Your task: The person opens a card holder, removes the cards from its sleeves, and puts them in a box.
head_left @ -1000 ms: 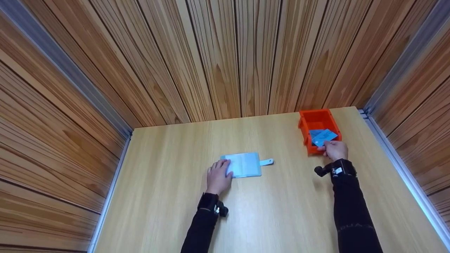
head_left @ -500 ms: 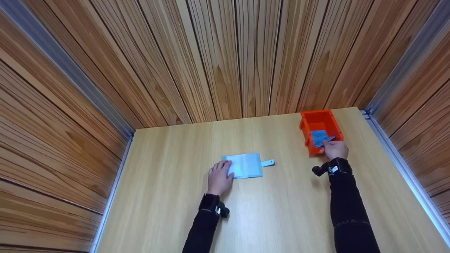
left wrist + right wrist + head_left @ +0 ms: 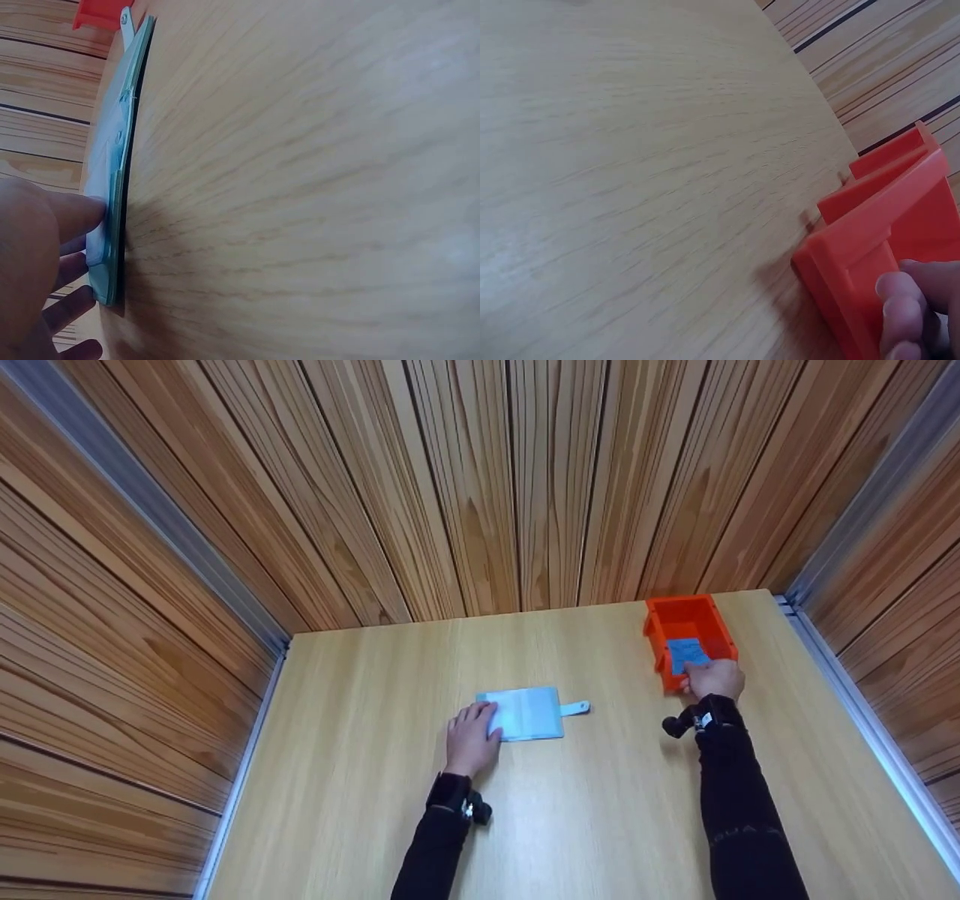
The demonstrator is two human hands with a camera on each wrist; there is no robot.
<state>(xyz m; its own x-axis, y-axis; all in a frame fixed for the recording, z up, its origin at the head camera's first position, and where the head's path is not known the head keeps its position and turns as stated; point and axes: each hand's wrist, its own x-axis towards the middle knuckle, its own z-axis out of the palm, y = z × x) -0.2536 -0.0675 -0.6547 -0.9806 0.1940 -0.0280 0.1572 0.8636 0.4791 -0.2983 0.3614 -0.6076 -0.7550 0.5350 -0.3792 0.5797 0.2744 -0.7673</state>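
Observation:
A light blue card holder (image 3: 529, 714) lies spread flat on the table, its snap strap (image 3: 576, 708) pointing right. My left hand (image 3: 472, 740) rests on its left end. In the left wrist view the thumb (image 3: 79, 214) presses on the inner face while the other fingers are spread by the far edge. At the right, my right hand (image 3: 714, 681) reaches over the front wall of an orange bin (image 3: 686, 622), fingers curled. A blue card (image 3: 686, 652) shows inside the bin, partly covered by the thumb. The card it pinches is hidden by the hand.
The bin stands at the back right of the table (image 3: 360, 750), near the wood-panelled back wall (image 3: 480, 510). Metal rails (image 3: 862, 735) run along the table's sides. In the right wrist view the bin's front wall (image 3: 870, 285) is close beside the fingers.
At the bin, the upper blue card first lay showing its face, then tilted up in my right hand, and now is out of sight behind it. My left hand has stayed on the card holder.

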